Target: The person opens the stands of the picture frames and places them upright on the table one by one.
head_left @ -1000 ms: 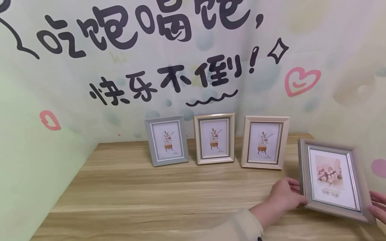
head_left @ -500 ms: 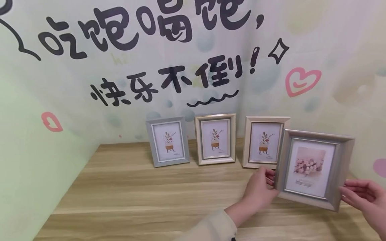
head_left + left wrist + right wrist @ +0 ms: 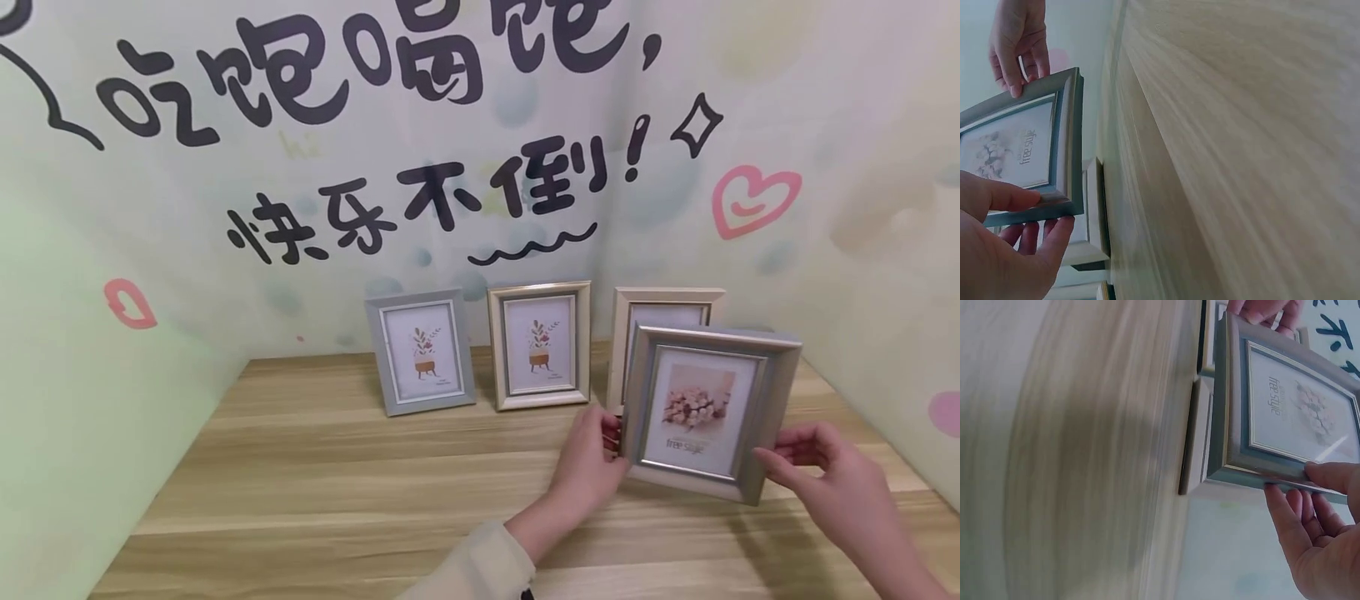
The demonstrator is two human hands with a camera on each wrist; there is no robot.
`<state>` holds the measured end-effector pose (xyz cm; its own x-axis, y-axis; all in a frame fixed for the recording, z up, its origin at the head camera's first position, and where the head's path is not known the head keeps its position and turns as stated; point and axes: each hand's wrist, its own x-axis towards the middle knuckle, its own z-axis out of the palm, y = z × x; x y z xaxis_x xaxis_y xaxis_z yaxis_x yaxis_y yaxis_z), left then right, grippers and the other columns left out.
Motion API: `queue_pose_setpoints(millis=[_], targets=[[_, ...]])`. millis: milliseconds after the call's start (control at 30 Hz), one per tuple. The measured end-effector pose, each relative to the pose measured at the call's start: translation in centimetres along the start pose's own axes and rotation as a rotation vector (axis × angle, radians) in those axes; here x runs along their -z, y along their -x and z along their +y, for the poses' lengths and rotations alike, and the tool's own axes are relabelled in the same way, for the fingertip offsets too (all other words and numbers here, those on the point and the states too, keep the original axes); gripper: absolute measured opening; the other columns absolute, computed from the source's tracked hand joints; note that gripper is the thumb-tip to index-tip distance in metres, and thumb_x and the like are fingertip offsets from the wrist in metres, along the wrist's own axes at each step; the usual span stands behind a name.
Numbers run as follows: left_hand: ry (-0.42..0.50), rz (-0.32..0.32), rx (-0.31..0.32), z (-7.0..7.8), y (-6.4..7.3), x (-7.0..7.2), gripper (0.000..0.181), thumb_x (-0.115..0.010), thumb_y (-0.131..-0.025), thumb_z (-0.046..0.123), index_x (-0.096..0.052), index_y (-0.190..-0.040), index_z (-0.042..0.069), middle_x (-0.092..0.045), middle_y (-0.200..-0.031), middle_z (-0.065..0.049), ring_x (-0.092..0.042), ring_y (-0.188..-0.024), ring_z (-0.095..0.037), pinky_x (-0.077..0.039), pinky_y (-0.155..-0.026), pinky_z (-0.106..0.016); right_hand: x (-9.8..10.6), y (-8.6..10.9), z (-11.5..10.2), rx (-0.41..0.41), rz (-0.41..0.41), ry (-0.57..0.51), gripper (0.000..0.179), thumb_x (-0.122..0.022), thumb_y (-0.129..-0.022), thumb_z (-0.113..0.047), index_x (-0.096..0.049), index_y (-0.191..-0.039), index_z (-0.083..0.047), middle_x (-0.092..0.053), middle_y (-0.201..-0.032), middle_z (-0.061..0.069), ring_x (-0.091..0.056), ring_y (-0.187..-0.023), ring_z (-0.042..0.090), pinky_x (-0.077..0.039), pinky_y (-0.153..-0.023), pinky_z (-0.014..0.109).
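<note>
A grey-brown picture frame (image 3: 697,412) with a pink flower print is held upright between both hands, tilted a little in the head view. My left hand (image 3: 588,462) pinches its left side, thumb on the front and fingers behind. On the opposite side my right hand (image 3: 832,475) pinches the lower edge the same way, as the right wrist view also shows with the right hand's fingers (image 3: 1288,519). In both wrist views the held frame is raised off the wooden table (image 3: 1210,156). It overlaps a cream picture frame (image 3: 667,296) behind it, hiding most of that one's print.
A blue-grey picture frame (image 3: 423,404) and a gold-edged picture frame (image 3: 540,402) stand upright in line with the cream one, near the back of the table. Behind them hangs a pale printed backdrop (image 3: 337,308) with large black characters, and it also closes off the sides.
Both hands have carried the grey-brown frame leftward from the right side of the table. It now covers much of the cream frame. The standing frames have stayed put.
</note>
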<state>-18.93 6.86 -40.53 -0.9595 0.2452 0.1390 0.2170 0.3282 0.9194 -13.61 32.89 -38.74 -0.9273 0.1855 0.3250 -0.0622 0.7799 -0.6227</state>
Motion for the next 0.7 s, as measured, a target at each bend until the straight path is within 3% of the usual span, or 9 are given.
queue_pose_setpoints(millis=[100, 200, 300, 500, 600, 700], targets=[[-0.015, 0.035, 0.003, -0.5, 0.2, 0.7, 0.032, -0.065, -0.08, -0.012, -0.054, -0.105, 0.006, -0.057, -0.107, -0.004, -0.06, -0.091, -0.01, -0.054, -0.077, -0.015, -1.2, 0.0, -0.6, 0.039, 0.013, 0.01, 0.026, -0.08, -0.084, -0.02, -0.062, -0.096, -0.006, -0.06, -0.075, -0.028, -0.046, -0.072, -0.023, -0.04, -0.055, 0.011], [-0.064, 0.075, 0.007, -0.9, 0.6, 1.6, 0.027, -0.059, -0.085, -0.011, -0.055, -0.107, 0.004, -0.055, -0.109, -0.006, -0.061, -0.094, -0.016, -0.056, -0.082, -0.022, -2.4, -0.2, -1.6, 0.067, 0.0, 0.027, 0.026, -0.079, -0.085, -0.02, -0.062, -0.097, -0.005, -0.07, -0.081, -0.007, -0.046, -0.073, -0.022, -0.04, -0.056, 0.013], [-0.099, 0.075, 0.024, -1.2, 1.2, 2.6, 0.028, -0.055, -0.089, -0.009, -0.054, -0.116, -0.001, -0.052, -0.116, -0.011, -0.062, -0.1, -0.024, -0.056, -0.09, -0.032, -3.7, -0.3, -3.0, 0.092, -0.018, 0.032, 0.024, -0.078, -0.085, -0.016, -0.061, -0.096, -0.002, -0.071, -0.085, 0.008, -0.045, -0.073, -0.02, -0.042, -0.056, 0.016], [-0.074, 0.06, 0.087, -2.0, 2.0, 4.5, 0.038, -0.057, -0.092, -0.003, -0.048, -0.129, -0.008, -0.046, -0.126, -0.018, -0.061, -0.109, -0.033, -0.053, -0.1, -0.047, -6.0, -0.7, -5.1, 0.131, -0.07, 0.004, 0.023, -0.076, -0.085, -0.009, -0.057, -0.095, -0.001, -0.069, -0.087, 0.007, -0.056, -0.076, -0.007, -0.051, -0.058, 0.018], [-0.048, 0.082, 0.101, -2.6, 1.9, 5.3, 0.034, -0.059, -0.092, -0.003, -0.049, -0.124, -0.008, -0.047, -0.123, -0.019, -0.061, -0.109, -0.033, -0.055, -0.098, -0.045, -6.9, -0.7, -5.5, 0.139, -0.086, -0.011, 0.023, -0.076, -0.085, -0.007, -0.055, -0.094, -0.001, -0.066, -0.084, 0.006, -0.063, -0.076, 0.009, -0.052, -0.059, 0.019], [-0.037, 0.093, 0.09, -3.1, 1.8, 5.9, 0.026, -0.059, -0.091, -0.004, -0.05, -0.116, -0.007, -0.049, -0.118, -0.018, -0.061, -0.106, -0.029, -0.056, -0.094, -0.039, -7.6, -0.7, -5.7, 0.144, -0.088, -0.028, 0.024, -0.076, -0.084, -0.004, -0.053, -0.092, -0.002, -0.064, -0.082, 0.005, -0.064, -0.076, 0.013, -0.054, -0.059, 0.019]])
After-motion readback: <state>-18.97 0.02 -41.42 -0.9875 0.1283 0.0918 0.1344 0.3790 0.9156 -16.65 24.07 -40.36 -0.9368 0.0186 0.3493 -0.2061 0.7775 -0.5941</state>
